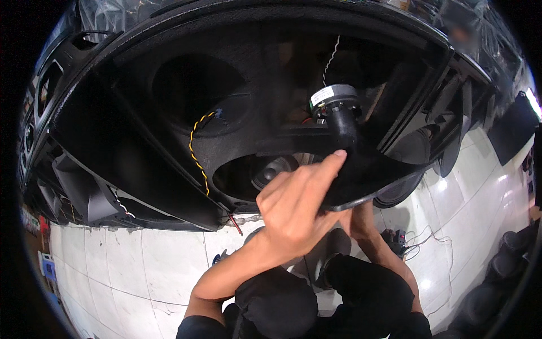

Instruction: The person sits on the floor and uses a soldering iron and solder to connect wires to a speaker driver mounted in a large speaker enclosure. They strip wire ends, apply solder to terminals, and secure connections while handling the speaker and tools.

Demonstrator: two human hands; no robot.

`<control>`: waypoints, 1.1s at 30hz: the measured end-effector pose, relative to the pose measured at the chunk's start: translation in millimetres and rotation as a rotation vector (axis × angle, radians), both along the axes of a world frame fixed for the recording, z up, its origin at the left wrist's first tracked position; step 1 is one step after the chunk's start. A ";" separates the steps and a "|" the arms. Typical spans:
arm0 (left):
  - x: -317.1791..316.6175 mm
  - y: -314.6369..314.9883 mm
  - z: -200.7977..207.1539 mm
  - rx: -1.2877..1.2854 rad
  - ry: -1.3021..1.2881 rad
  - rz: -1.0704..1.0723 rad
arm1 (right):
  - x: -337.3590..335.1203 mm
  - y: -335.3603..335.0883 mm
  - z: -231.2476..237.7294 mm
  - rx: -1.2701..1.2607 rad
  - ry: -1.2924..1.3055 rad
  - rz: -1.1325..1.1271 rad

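At frame centre, a flared black plastic horn (372,175) is gripped by the left hand (293,209); the right hand (357,219), beneath it, is mostly hidden, its grip unclear.

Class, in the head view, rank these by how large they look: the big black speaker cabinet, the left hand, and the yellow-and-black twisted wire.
1. Black speaker cabinet: fills most of the picture.
2. Left hand: looks large, though it sits close to the camera, which enlarges it.
3. Yellow-and-black twisted wire: long but thin, covering the least area.

Speaker cabinet (169,141) overhead; open floor (141,260) below.
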State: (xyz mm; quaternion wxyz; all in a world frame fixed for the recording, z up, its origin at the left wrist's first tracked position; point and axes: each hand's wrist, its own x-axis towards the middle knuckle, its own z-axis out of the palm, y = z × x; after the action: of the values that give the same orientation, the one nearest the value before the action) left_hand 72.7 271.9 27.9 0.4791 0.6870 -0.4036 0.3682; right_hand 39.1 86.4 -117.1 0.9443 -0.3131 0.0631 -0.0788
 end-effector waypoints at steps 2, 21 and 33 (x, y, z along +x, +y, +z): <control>7.6 -4.7 -8.4 0.007 -0.021 0.020 | 3.7 20.1 21.1 0.000 -0.159 0.156; -34.3 -23.1 8.7 0.645 -0.332 0.245 | -87.1 -30.2 50.7 -0.412 0.434 -0.092; -16.8 -21.9 -24.1 0.713 -0.377 0.175 | -131.9 -39.1 135.7 -0.881 0.127 -0.549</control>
State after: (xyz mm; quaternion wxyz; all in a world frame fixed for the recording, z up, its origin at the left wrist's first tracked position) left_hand 56.0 250.0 3.8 0.0954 0.7624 -0.5265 0.3640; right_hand -92.8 47.3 18.6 0.6622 -0.6566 0.1608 -0.3233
